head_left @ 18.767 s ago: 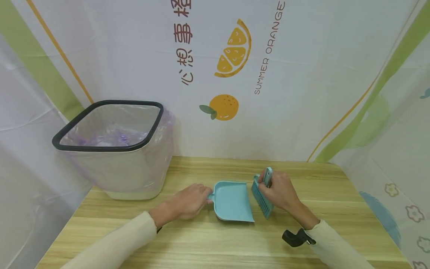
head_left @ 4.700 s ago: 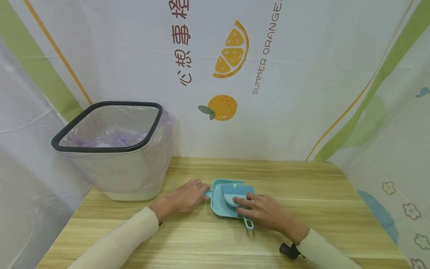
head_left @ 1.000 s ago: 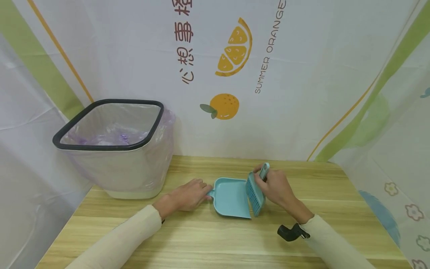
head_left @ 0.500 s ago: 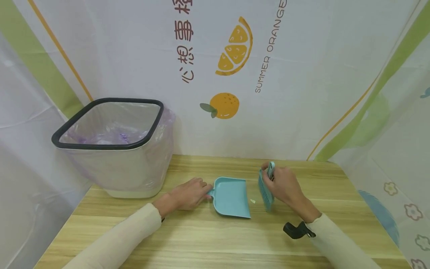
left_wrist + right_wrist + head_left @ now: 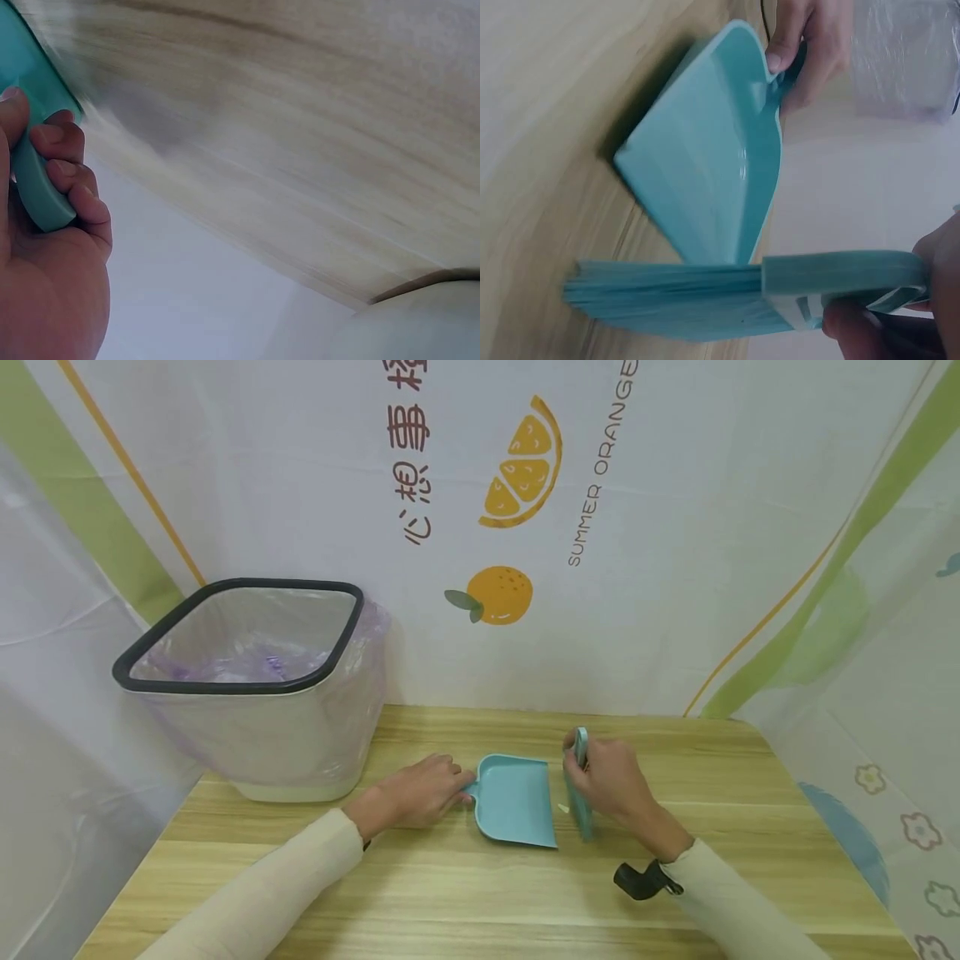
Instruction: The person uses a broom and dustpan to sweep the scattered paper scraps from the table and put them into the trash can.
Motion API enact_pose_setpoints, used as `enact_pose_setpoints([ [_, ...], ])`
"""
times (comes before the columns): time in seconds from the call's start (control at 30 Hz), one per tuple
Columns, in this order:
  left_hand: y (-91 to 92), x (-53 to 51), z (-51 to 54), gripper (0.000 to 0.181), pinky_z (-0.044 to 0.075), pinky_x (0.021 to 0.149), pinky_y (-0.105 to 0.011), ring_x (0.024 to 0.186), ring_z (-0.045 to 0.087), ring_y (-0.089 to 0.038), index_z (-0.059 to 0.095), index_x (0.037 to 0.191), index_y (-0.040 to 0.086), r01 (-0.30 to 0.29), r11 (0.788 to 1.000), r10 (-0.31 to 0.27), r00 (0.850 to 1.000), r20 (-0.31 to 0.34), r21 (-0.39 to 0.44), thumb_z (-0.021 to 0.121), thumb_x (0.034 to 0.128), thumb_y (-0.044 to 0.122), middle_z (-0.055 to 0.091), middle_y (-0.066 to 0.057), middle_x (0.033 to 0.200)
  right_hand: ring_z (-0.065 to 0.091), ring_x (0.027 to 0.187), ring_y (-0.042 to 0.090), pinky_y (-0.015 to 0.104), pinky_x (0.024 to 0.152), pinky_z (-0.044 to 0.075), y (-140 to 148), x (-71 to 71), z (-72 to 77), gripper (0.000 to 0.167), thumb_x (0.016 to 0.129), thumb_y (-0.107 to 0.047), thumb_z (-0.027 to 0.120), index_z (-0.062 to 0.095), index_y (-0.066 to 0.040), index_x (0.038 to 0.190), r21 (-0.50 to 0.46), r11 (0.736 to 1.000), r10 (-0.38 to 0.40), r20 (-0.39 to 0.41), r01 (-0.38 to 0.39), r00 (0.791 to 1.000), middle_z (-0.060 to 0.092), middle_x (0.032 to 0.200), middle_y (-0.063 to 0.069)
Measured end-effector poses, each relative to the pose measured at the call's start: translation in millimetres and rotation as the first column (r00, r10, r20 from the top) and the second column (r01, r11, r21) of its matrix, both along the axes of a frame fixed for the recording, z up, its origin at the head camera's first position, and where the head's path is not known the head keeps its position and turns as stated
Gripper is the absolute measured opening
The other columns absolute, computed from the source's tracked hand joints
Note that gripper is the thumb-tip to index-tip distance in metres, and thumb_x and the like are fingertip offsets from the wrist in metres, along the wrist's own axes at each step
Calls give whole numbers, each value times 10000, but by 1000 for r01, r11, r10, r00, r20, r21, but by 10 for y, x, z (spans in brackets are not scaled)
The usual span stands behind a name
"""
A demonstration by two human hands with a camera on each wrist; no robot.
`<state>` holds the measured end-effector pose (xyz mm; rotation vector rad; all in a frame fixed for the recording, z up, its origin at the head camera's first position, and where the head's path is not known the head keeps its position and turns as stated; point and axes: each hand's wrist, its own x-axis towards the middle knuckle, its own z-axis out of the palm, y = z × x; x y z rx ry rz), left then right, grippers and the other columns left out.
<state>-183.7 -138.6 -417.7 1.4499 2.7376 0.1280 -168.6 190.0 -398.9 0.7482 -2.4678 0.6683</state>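
Note:
My left hand [image 5: 426,792] grips the handle of a light blue dustpan [image 5: 514,800], which lies on the table with its lip facing right. In the left wrist view, fingers [image 5: 69,169] curl round that handle. My right hand [image 5: 613,781] holds a matching small hand brush [image 5: 581,814] on its edge, bristles down, just right of the lip. A tiny pale scrap [image 5: 563,808] lies on the table between lip and brush. From the right wrist view, the brush bristles [image 5: 667,296] stand close before the dustpan, whose pan [image 5: 697,157] looks bare.
A white trash bin [image 5: 262,735] with a black rim and a clear purplish liner stands at the back left of the wooden table [image 5: 450,902]. A printed white cloth [image 5: 637,643] hangs behind the table's far edge.
Seconds ago the brush lay over the dustpan, the scrap on its bristles. A second ago it stood at the lip, then moved right, exposing the scrap; now it is back leftward. The dustpan stays nearly still.

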Motion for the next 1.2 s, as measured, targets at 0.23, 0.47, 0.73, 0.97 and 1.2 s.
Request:
enact_pose_setpoints([
  [0.23,8,-1,6,173,501,893,-414,876,567,-214,606,1124,104,-24,1000,24,999,29,-5,561,1167,265,530,48,832,280,463,-42,232,433,286,-177,0,42,120,1014,-57,651,752,8,1011,-57,998,36,51,-33,998,413,543,-158],
  [0.47,13,7,-4,188,506,894,-411,925,574,-218,605,1188,98,-48,999,49,996,76,-12,539,1178,274,537,44,874,295,462,-41,245,427,292,-217,-4,85,117,1026,-65,657,753,2,1030,-116,992,47,43,-42,998,428,551,-151],
  [0.73,-20,31,-10,209,499,904,-404,929,531,-192,595,1242,76,-53,999,54,994,98,-10,514,1188,261,515,42,928,246,455,-54,246,424,259,-70,5,92,105,1025,-55,660,757,-14,1019,-121,992,-13,34,17,999,381,528,-170],
  [0.97,-31,47,102,227,474,830,-361,895,488,-170,600,1245,60,-57,997,52,993,105,47,516,1189,264,502,44,924,219,452,-81,217,413,243,34,8,63,96,1026,-40,656,746,-12,1008,-113,993,-23,17,24,1000,359,523,-192],
  [1.2,-50,25,427,175,489,790,-361,846,505,-157,598,1137,65,-18,991,4,995,98,135,557,1173,231,498,38,869,196,468,-78,232,425,247,61,17,59,103,1025,-41,651,748,-15,1002,-110,994,-24,25,27,999,328,523,-193],
])
